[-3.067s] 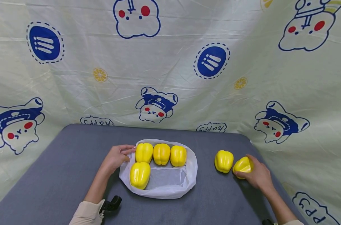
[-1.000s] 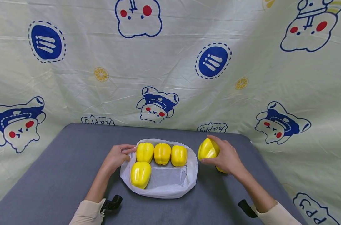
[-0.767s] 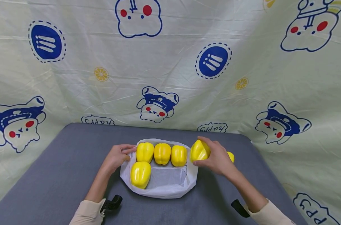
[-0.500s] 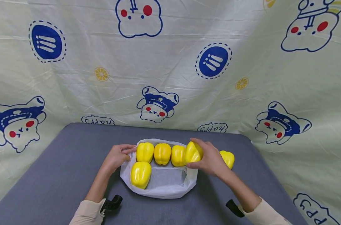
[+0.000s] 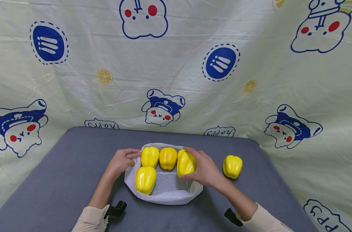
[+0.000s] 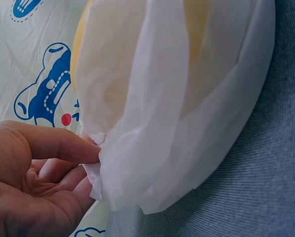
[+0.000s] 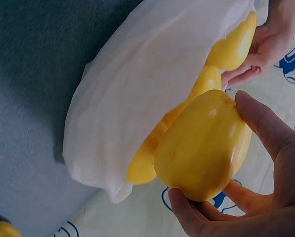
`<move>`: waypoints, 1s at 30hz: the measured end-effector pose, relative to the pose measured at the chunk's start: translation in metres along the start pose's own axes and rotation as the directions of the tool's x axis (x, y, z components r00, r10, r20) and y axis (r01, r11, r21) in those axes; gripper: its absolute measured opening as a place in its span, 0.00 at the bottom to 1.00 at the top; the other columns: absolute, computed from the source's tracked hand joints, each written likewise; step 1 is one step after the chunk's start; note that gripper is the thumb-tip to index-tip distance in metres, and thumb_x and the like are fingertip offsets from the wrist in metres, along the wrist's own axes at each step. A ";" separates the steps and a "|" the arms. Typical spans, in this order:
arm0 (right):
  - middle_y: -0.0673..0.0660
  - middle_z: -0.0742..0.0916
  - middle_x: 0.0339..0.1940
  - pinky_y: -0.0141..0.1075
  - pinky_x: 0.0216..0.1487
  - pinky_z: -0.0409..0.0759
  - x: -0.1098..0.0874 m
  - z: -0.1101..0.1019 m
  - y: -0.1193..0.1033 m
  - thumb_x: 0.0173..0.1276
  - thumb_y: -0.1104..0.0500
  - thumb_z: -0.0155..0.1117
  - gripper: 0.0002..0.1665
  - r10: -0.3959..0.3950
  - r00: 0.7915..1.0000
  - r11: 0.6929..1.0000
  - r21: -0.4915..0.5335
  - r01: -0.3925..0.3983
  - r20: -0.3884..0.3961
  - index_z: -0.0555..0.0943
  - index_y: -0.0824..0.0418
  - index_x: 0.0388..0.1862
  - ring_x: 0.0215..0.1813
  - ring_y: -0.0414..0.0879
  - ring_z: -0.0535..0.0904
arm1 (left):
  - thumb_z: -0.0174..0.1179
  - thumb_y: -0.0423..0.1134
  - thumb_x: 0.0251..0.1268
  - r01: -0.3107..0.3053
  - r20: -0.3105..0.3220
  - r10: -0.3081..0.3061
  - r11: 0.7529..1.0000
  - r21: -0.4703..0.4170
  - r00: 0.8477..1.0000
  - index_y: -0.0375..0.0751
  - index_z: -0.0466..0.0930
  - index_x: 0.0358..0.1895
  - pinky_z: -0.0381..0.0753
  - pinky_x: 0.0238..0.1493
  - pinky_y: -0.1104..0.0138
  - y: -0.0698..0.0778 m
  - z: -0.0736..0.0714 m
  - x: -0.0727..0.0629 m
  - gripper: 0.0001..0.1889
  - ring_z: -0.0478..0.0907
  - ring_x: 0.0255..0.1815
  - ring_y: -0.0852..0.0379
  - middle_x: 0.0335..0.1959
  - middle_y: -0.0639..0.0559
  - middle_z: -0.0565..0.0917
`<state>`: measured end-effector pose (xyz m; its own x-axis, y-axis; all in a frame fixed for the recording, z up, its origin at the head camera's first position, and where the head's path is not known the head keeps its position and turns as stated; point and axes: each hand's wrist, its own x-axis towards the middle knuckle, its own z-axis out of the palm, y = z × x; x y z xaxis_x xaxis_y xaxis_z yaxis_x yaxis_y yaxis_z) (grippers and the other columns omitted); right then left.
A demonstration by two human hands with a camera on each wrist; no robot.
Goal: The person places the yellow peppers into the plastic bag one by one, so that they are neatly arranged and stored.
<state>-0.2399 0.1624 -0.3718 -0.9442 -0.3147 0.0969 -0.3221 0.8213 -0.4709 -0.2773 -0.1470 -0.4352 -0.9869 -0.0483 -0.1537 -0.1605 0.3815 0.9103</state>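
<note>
A white plastic bag (image 5: pixel 176 197) lies with its mouth rolled wide on the table. My left hand (image 5: pixel 120 163) pinches the bag's left edge; in the left wrist view, thumb and fingers grip the thin film (image 6: pixel 152 123). Between thumb and fingers, my right hand (image 5: pixel 206 170) holds a yellow bell pepper (image 5: pixel 186 163) above the bag's right part. This pepper partly hides another at the back right. Inside the bag are a back-left pepper (image 5: pixel 149 157), a back-middle pepper (image 5: pixel 168 158) and a front-left pepper (image 5: pixel 145 180).
One more yellow bell pepper (image 5: pixel 232 167) stands on the grey cloth-covered table (image 5: pixel 59 180), right of the bag. A printed curtain (image 5: pixel 181 71) hangs behind the table.
My right hand has picked up the rightmost pepper from the table and carried it left, over the bag's right edge. The left hand stays at the bag's left edge.
</note>
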 end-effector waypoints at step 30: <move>0.58 0.83 0.59 0.54 0.62 0.74 0.002 0.038 -0.024 0.42 0.51 0.88 0.57 -0.068 0.980 0.997 0.057 0.059 0.188 0.70 0.62 0.71 0.59 0.54 0.76 | 0.57 0.20 0.57 0.005 -0.007 -0.005 1.000 0.027 1.000 0.40 0.81 0.63 0.74 0.41 0.66 0.000 0.000 0.001 0.29 0.73 0.61 0.45 0.60 0.45 0.86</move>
<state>-0.2313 0.1245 -0.3934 -0.8903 -0.4538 -0.0376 -0.3724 0.7732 -0.5133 -0.2778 -0.1471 -0.4352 -0.9862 -0.0563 -0.1554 -0.1648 0.4063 0.8987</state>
